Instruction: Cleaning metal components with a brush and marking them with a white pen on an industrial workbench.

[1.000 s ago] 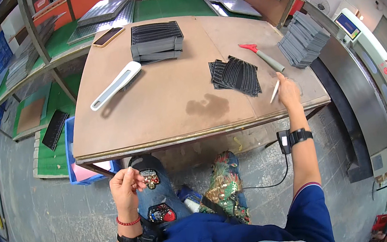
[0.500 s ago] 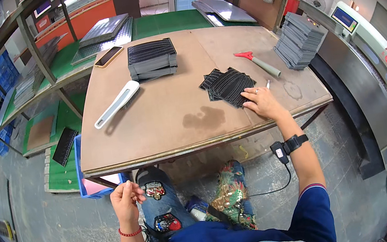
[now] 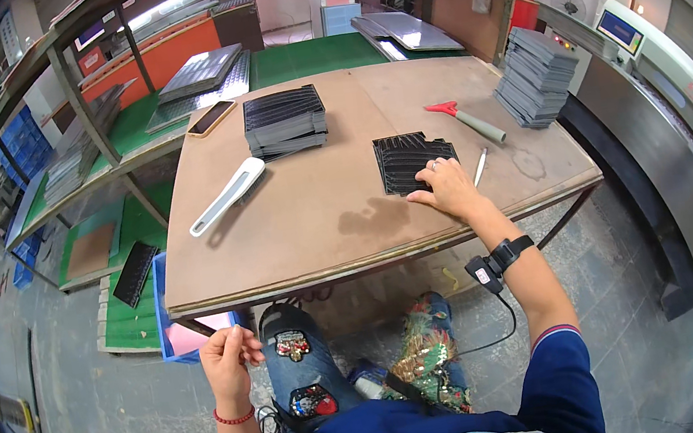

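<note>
My right hand (image 3: 452, 188) rests at the near right corner of a small pile of thin black ridged panels (image 3: 400, 158) on the table. Its thumb and fingers are bent against the pile's edge; part of that corner is hidden under them. My left hand (image 3: 228, 355) hangs off the table's front edge, above my left thigh, with thumb and fingers pinched together. Whether anything tiny sits in that pinch cannot be made out. A white pen (image 3: 480, 166) lies just right of my right hand, and beyond it a scraper-like tool with a red head and grey handle (image 3: 480, 125).
On the brown table (image 3: 303, 222) stand a tall stack of dark panels (image 3: 286, 129) and a grey stack (image 3: 533, 82) at the right edge. A white-handled brush (image 3: 228, 196) and a phone (image 3: 211, 118) lie left. A blue bin (image 3: 164, 317) sits below the left corner; a machine (image 3: 668, 171) stands right.
The fanned black panels are now gathered into a neater pile. My right hand has shifted slightly left along them. The whole view has tilted a little; my left hand stays pinched.
</note>
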{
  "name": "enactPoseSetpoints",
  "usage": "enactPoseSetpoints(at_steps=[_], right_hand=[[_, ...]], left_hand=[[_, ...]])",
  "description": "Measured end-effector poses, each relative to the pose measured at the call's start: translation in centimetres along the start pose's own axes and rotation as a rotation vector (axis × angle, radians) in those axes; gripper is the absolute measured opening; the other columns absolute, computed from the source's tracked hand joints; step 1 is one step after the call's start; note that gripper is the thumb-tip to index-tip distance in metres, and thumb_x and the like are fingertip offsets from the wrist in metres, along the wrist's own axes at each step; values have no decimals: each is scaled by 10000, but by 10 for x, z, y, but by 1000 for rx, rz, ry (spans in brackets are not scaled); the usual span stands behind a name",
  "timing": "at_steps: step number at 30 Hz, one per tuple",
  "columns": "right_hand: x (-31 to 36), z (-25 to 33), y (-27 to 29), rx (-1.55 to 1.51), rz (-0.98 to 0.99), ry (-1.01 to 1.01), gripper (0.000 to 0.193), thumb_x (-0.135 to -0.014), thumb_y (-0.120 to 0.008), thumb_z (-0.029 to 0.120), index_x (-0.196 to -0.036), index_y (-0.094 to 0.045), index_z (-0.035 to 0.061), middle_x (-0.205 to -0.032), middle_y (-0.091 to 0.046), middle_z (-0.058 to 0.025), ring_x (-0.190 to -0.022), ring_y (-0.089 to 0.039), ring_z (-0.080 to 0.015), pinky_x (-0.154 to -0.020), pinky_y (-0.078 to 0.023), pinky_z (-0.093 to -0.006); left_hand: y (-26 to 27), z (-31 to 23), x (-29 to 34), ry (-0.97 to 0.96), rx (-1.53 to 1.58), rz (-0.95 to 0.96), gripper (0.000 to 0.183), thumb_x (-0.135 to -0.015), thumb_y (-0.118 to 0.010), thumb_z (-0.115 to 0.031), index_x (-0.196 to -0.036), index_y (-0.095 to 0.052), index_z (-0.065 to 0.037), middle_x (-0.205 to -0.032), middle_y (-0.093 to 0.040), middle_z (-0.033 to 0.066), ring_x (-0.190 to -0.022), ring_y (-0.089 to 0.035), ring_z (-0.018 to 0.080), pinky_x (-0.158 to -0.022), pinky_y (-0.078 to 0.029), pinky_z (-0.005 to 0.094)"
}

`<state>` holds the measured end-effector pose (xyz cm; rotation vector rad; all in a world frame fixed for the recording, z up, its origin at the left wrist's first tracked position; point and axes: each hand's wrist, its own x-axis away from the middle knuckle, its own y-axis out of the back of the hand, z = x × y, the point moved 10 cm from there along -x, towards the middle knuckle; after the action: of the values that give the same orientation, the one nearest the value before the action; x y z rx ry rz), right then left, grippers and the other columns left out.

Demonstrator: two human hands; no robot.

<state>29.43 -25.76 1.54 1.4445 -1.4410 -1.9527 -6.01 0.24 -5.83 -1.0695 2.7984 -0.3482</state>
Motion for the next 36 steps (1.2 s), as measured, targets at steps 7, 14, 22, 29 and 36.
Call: enactPoseSetpoints(at_steps=[7,14,22,29,36], right_hand=[[6,55,-2,265,31,330,263,-806,-623,312,-670,-629,87,-726,-610,-53,-777,-560,-210,-698,-411,-351],[-42,51,27,497,-156,256,143,-752,-573,165,-639,-623,94,-719,-618,-40,-748,-578,-206,-641,-429,-344],[-78,3,-23,300,297,-261,447,-780,-658,475,-810,-702,32,-845,-681,-142,-872,-644,-309,-750,-515,-409],[-39,-33,-61,65,733,-407,846,-675,-653,680,-1050,-618,-76,-1083,-609,-284,-1040,-591,-363,-876,-474,-407],[-25,-30,-51,-8,631,-165,1022,-608,-708,665,-1282,-479,-68,-1285,-482,-305,-1197,-491,-379,-1025,-381,-393]], left_hand=[[2,3,-1,11,-5,7,234,-939,-548,-166,-807,-643,3,-651,-652,88,-474,-592,124,-418,-431,204],[-13,-14,-20,-69,-131,46,238,-941,-544,-165,-794,-627,2,-645,-636,76,-481,-577,113,-423,-419,196],[-5,-36,-72,-225,-274,-13,196,-909,-597,-129,-821,-659,35,-664,-644,55,-537,-580,79,-483,-440,191],[9,-28,-101,-247,-379,-34,186,-902,-614,-131,-831,-660,35,-664,-626,29,-582,-574,75,-506,-437,207],[13,-29,-98,-362,-467,-56,138,-882,-624,-92,-843,-665,33,-660,-629,36,-573,-573,75,-516,-438,208]])
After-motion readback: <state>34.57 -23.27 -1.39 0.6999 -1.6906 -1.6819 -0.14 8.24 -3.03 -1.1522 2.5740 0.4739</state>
